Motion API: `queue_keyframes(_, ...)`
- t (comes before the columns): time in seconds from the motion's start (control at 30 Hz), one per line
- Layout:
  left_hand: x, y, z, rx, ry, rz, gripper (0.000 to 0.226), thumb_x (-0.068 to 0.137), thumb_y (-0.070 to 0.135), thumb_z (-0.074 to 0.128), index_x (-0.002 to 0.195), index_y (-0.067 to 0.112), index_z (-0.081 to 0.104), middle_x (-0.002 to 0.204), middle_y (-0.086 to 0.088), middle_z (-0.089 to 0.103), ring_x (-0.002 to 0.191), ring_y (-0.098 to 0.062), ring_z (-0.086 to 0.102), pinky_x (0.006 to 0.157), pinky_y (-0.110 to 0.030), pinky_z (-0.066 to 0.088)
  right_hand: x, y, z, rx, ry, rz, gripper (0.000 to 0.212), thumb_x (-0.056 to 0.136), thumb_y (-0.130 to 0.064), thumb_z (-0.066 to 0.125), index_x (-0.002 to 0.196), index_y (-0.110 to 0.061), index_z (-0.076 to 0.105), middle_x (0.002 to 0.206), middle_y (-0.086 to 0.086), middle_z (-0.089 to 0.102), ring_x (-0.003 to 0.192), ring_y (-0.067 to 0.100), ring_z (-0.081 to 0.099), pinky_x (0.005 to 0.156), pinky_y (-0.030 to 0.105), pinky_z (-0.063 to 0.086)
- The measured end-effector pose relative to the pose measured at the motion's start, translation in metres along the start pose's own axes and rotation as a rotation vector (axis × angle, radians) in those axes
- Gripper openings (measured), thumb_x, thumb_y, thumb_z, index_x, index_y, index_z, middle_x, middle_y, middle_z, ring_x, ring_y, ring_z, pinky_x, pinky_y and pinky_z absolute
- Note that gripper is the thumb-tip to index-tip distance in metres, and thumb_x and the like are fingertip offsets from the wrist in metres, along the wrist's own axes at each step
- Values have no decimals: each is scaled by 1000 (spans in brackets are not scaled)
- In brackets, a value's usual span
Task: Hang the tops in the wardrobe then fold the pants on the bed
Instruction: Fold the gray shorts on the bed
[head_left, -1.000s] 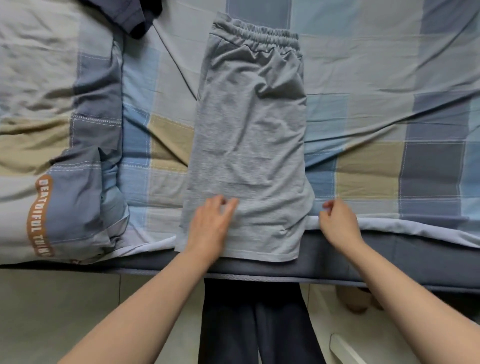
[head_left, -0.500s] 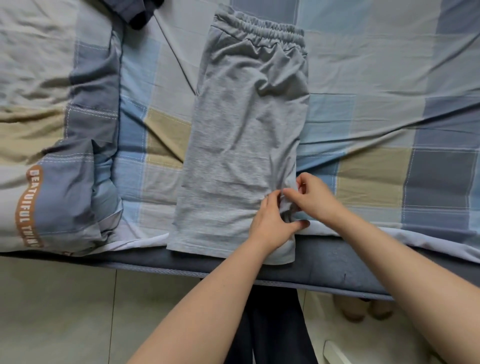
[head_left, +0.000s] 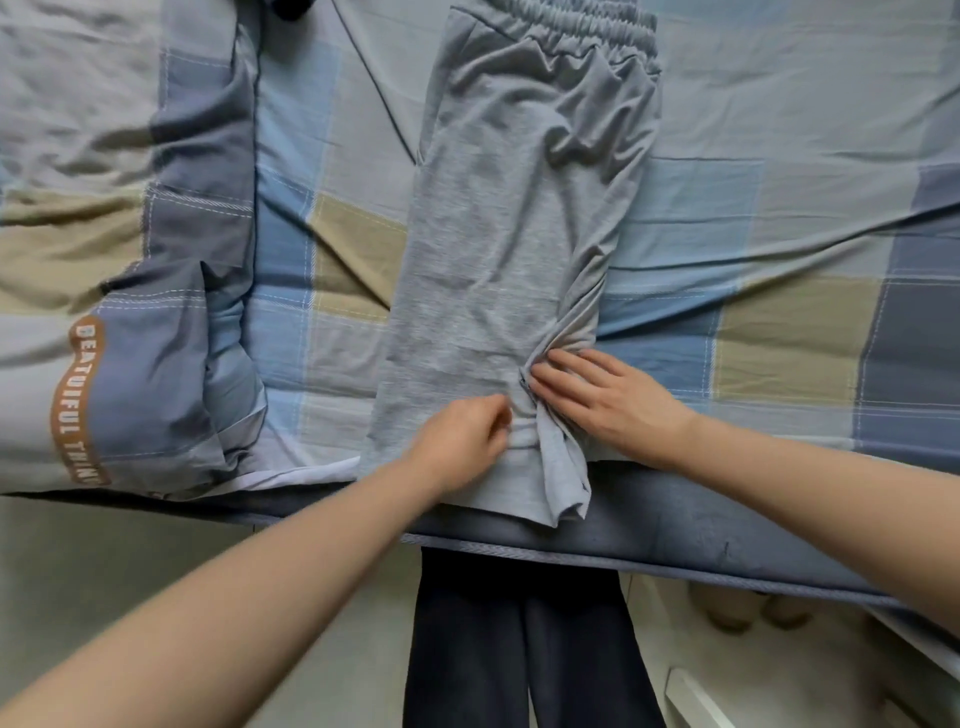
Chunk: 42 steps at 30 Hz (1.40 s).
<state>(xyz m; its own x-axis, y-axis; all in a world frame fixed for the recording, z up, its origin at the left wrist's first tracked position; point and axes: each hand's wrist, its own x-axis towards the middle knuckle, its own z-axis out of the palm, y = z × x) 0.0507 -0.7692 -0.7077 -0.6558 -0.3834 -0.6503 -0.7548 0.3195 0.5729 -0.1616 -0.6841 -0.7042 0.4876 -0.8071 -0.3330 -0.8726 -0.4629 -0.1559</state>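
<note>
Shorts (head_left: 498, 249) lying lengthwise away from body, right hand (head_left: 608, 400) pressing flat on bunched right edge, left hand (head_left: 457, 441) pinching fabric beside it.

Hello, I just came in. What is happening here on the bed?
A person is folding a pair of grey shorts on a bed with a checked sheet. The shorts lie folded lengthwise, waistband at the far end, hem hanging a little over the near edge of the bed. The left hand gathers the fabric near the hem, and the right hand lies flat on the bunched right edge. The cloth there is wrinkled, so the fold is not finished.
</note>
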Motion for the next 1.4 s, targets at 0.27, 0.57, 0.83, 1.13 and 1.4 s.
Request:
queue_keyframes(0.27,-14,-117,-97,1029,8,651,77,86,7,60,153,18,24,157,-5,31,144,-30,30,116,-48,29,1,11,22,-141,-19,-89,50,92,-12,35,138,-22,51,136,10,56,123,32,55,105,57,37)
queue_keyframes(0.57,9,-87,-76,956,109,589,49,94,22,38,141,20,53,149,-7,45,137,-36,40,109,-62,32,5,2,29,-13,118,1,47,97,-12,29,141,-12,48,135,10,57,126,32,53,108,56,35)
queue_keyframes(0.83,-9,-69,-82,-7,-226,89,23,89,29,62,109,27,73,119,20,63,119,3,47,105,-22,31,-24,-3,9,800,-76,298,39,86,-26,50,122,-20,62,130,-1,61,125,18,53,106,33,39)
queue_keyframes(1.13,-4,-45,-69,-813,71,-529,55,86,51,63,106,0,70,103,-11,74,98,-26,69,89,-39,53,-7,4,1,1724,94,1324,38,98,-50,40,99,-21,65,118,5,65,109,20,60,104,39,43)
queue_keyframes(1.4,-18,-50,-50,-715,192,-432,22,93,16,64,79,-2,65,67,-6,57,62,-8,50,60,-22,39,-23,-5,5,1651,134,1398,43,98,-49,40,89,-17,68,97,3,69,91,16,62,85,33,50)
